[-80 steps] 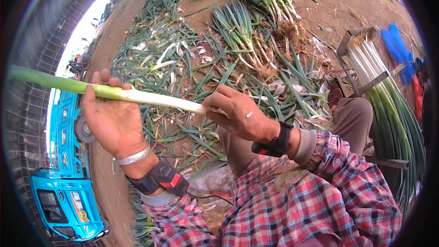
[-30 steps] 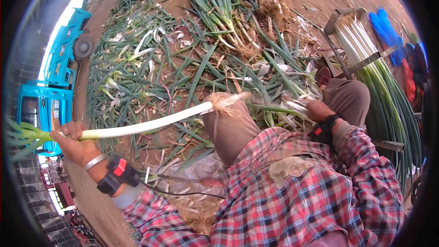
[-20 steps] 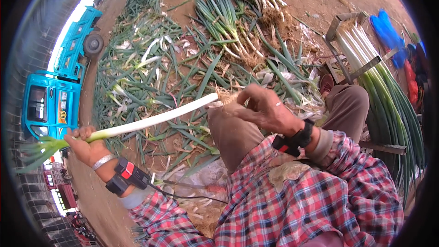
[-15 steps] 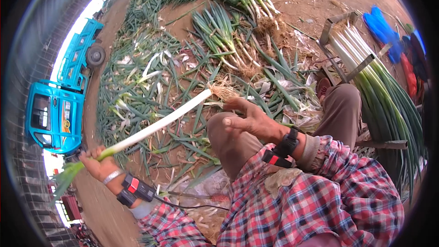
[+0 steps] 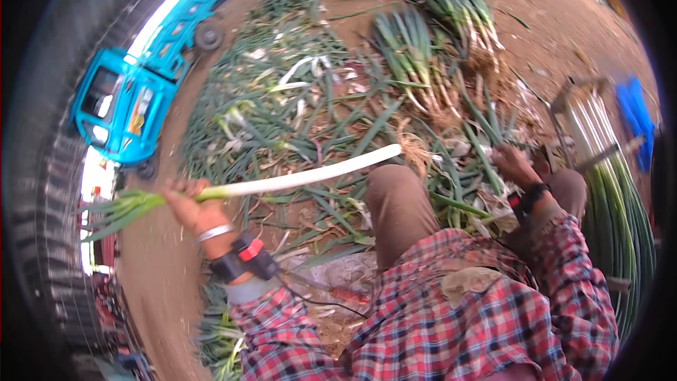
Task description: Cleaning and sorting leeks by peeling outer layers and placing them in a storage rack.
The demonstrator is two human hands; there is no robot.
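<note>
My left hand (image 5: 189, 204), at the left, is wrapped round the green part of a long green onion (image 5: 310, 178). Its bare white stalk points right, and the shaggy roots end just above my left knee. Green leaves stick out past the hand on the far left. Over by my right knee is my right hand (image 5: 515, 166), apart from that onion. Its fingers look bent, but blur and the angle hide whether they hold anything. Both wrists wear dark straps.
Trimmed onions lie bundled in a metal rack (image 5: 608, 155) at the right, beside blue plastic (image 5: 635, 123). Untrimmed onion bunches (image 5: 405, 49) lie ahead. Cut leaves (image 5: 275, 141) litter the ground. A blue truck (image 5: 130, 109) stands far left. A red-handled tool (image 5: 345, 295) lies below my left knee.
My right hand has left the root end and moved right toward my right knee. The onion in my left hand has swung closer to level. The whole view has turned.
</note>
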